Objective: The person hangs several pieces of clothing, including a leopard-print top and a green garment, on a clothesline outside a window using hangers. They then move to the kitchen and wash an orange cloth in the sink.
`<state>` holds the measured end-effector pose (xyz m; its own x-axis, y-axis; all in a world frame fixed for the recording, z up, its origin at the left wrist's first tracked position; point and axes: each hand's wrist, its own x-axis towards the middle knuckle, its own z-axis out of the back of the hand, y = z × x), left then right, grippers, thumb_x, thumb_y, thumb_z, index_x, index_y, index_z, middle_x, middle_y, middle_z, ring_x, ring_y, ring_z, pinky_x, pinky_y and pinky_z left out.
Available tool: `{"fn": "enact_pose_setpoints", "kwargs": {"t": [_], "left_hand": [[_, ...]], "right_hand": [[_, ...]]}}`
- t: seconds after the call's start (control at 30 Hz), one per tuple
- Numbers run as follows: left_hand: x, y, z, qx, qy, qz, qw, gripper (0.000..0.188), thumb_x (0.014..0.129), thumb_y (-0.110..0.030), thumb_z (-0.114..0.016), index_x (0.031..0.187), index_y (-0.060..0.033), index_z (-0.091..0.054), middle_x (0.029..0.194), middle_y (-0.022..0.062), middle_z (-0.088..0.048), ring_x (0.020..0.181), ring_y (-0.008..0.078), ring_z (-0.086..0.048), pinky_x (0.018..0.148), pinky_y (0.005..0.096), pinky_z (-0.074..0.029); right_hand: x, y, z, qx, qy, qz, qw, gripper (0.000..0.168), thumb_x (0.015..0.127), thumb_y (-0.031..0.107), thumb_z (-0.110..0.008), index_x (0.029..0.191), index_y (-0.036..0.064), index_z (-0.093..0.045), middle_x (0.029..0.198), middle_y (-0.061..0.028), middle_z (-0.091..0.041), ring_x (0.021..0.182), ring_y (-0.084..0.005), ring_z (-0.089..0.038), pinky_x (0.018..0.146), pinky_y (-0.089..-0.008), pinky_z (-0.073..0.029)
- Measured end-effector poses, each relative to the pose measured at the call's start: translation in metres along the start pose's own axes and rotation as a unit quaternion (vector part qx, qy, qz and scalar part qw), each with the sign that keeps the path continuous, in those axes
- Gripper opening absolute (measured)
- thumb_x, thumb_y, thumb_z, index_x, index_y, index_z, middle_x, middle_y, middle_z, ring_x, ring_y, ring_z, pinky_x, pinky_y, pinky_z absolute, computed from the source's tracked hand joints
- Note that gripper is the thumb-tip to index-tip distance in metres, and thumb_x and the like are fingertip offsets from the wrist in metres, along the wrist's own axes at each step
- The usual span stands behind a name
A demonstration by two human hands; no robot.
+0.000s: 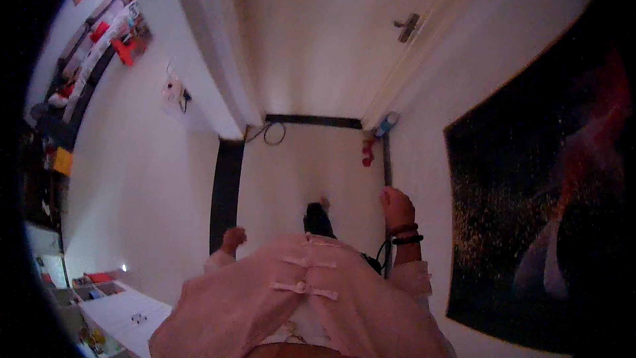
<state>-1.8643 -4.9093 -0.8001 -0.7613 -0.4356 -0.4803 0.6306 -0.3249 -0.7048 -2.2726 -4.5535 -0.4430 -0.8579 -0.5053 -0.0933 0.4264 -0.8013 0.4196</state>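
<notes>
My left hand hangs low beside the pink jacket, its fingers curled and nothing visible in it. My right hand is closed too, near the right wall, with two dark bracelets on its wrist; nothing shows in it. Between the hands, one dark trouser leg and part of a foot show over the pale floor. In front of me is a closed pale door with a metal handle.
A coiled cable lies by the left door frame. Red objects and a blue-white bottle-like item stand by the right wall, where a large dark picture hangs. A cluttered sofa and a white table are at left.
</notes>
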Motion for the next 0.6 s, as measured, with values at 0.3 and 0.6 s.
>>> {"fn": "enact_pose_setpoints", "kwargs": {"t": [0.3, 0.6], "left_hand": [[0.130, -0.117, 0.010, 0.246, 0.020, -0.083, 0.966, 0.016, 0.077, -0.023, -0.059, 0.080, -0.0085, -0.065, 0.086, 0.0088, -0.066, 0.074, 0.0258, -0.065, 0.062, 0.0388, -0.052], [0.331, -0.220, 0.061, 0.326, -0.029, -0.150, 0.933, 0.023, 0.077, -0.023, -0.059, 0.094, -0.0082, -0.063, 0.097, 0.0080, -0.065, 0.083, 0.0268, -0.064, 0.071, 0.0395, -0.053]], "right_hand": [[0.314, -0.051, 0.049, 0.019, -0.095, 0.031, 0.995, 0.029, 0.090, 0.031, -0.048, 0.100, 0.006, -0.060, 0.096, -0.0169, -0.062, 0.090, -0.0374, -0.058, 0.078, -0.0446, -0.047], [0.553, -0.061, 0.048, 0.046, -0.175, -0.015, 0.983, 0.029, 0.090, 0.031, -0.048, 0.107, 0.011, -0.061, 0.097, -0.0188, -0.061, 0.096, -0.0375, -0.057, 0.082, -0.0441, -0.046]]}}
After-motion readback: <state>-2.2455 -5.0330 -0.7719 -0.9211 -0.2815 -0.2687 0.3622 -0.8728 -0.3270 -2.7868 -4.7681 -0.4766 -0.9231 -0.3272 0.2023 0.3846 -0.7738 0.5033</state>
